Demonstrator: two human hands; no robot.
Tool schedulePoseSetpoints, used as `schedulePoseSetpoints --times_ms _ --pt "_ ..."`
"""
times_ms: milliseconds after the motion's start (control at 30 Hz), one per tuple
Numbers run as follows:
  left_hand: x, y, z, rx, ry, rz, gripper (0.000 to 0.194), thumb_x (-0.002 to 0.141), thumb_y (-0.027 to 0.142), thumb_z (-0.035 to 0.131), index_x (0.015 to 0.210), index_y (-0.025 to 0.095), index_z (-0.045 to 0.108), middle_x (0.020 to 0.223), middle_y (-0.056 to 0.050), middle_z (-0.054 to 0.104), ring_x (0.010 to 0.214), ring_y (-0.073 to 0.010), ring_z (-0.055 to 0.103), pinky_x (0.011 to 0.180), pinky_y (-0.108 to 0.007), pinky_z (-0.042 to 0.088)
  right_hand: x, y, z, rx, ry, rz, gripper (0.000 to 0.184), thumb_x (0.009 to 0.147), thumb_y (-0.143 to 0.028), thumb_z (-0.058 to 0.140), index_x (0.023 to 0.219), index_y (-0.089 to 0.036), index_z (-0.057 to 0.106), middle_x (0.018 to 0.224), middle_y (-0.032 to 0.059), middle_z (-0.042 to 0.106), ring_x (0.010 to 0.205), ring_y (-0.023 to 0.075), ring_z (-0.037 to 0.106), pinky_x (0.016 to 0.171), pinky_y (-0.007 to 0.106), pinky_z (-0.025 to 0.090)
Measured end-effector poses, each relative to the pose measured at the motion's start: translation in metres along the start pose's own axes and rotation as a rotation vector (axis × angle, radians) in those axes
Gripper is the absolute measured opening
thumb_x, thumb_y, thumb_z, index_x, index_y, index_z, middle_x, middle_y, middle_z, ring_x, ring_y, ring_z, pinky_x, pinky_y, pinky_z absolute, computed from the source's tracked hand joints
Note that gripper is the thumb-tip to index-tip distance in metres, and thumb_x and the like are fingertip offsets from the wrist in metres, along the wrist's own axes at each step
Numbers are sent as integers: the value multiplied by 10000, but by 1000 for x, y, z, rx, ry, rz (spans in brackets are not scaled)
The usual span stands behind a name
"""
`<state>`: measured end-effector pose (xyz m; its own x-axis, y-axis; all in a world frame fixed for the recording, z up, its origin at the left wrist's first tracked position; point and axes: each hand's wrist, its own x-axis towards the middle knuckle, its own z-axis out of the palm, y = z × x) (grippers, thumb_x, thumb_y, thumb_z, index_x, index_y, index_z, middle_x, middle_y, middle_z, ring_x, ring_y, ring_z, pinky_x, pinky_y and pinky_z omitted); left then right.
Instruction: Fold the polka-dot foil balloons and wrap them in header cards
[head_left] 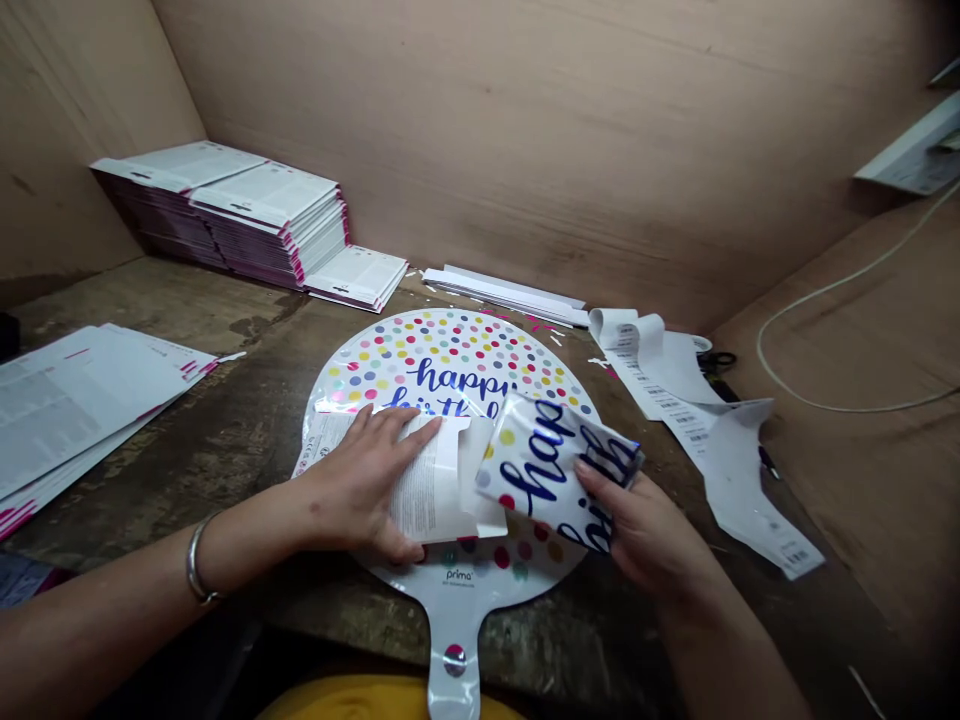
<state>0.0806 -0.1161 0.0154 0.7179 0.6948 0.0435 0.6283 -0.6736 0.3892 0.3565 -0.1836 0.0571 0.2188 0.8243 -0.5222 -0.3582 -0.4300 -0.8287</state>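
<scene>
My left hand (375, 480) lies across a flat white printed carton (427, 490), fingers at its upper edge and thumb at its lower edge. The carton's right end is open, with its flaps out. Between my right thumb and fingers (637, 520) is a folded foil balloon (536, 465), white with coloured dots and dark blue lettering. Its left corner is at the carton's open end; I cannot tell whether it is inside. Beneath both lies a flat, round foil balloon (450, 340) with dots, "happy" lettering and a tail pointing towards me.
Stacks of flat printed cartons (262, 195) stand at the back left, and more cartons (82, 390) lie at the left. White strips (506, 290) lie by the back wall. A curling label strip (690, 430) and dark-handled scissors (716, 362) are at the right.
</scene>
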Motion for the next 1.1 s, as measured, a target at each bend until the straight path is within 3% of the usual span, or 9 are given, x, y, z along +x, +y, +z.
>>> schedulePoseSetpoints --times_ms 133,300,400,533,667,800,933,1033,1100 --pt "1 -3 2 13 11 27 1251 443 632 755 1460 201 167 1438 -205 250 1317 -453 189 1057 -617 97 3 6 -7 -202 -71 61 422 701 -257 721 1100 -192 599 887 45 741 797 230 700 793 402 543" --pt "4 6 5 -3 -28 100 1262 435 628 755 1463 206 155 1434 -199 269 1321 -448 189 1069 -616 61 6 18 14 -281 -201 114 325 719 -318 692 1001 -173 620 821 46 733 738 221 693 715 375 546" --pt "2 6 6 -9 -19 101 1266 439 604 763 1466 215 135 1446 -194 256 1329 -449 170 1070 -619 55 5 16 15 -286 -273 35 370 705 -373 707 1000 -178 600 808 29 714 696 177 674 644 308 538" --pt "-1 0 8 -14 -23 62 1249 428 602 767 1457 211 176 1442 -193 263 1322 -450 186 1071 -614 77 7 16 5 -508 -210 -15 290 674 -418 706 715 -170 560 534 -40 601 401 79 508 377 176 389" --pt "6 10 8 -14 -39 115 1277 400 607 777 1457 211 180 1441 -200 269 1325 -454 182 1069 -623 50 9 31 26 -728 -227 -22 184 751 -293 580 617 -173 542 458 -46 559 301 51 377 319 172 281" --pt "13 20 4 -8 -58 182 1273 414 593 782 1463 224 162 1447 -198 273 1326 -433 207 1069 -622 59 9 33 42 -890 -345 -233 149 763 -190 513 674 -151 625 585 -8 622 471 90 521 438 185 387" --pt "13 13 -1 -44 -127 223 1229 434 640 767 1455 245 209 1479 -182 254 1342 -437 190 1069 -621 83 12 24 22 -1201 -164 -575 232 852 -251 456 851 -162 671 815 69 687 760 196 631 688 332 511" --pt "9 9 -5 -57 -226 310 956 606 606 711 1418 305 304 1507 -115 243 1372 -401 151 1075 -620 43 13 30 7 -1371 -210 -886 351 869 -189 447 1188 -208 592 1270 104 571 1208 258 476 991 471 396" --pt "4 10 -7 -49 -242 312 693 763 480 640 1383 352 359 1480 -60 321 1379 -348 183 1084 -606 23 7 38 4 -1472 -257 -930 401 877 -166 446 1263 -216 540 1355 98 504 1272 267 410 1024 493 366"
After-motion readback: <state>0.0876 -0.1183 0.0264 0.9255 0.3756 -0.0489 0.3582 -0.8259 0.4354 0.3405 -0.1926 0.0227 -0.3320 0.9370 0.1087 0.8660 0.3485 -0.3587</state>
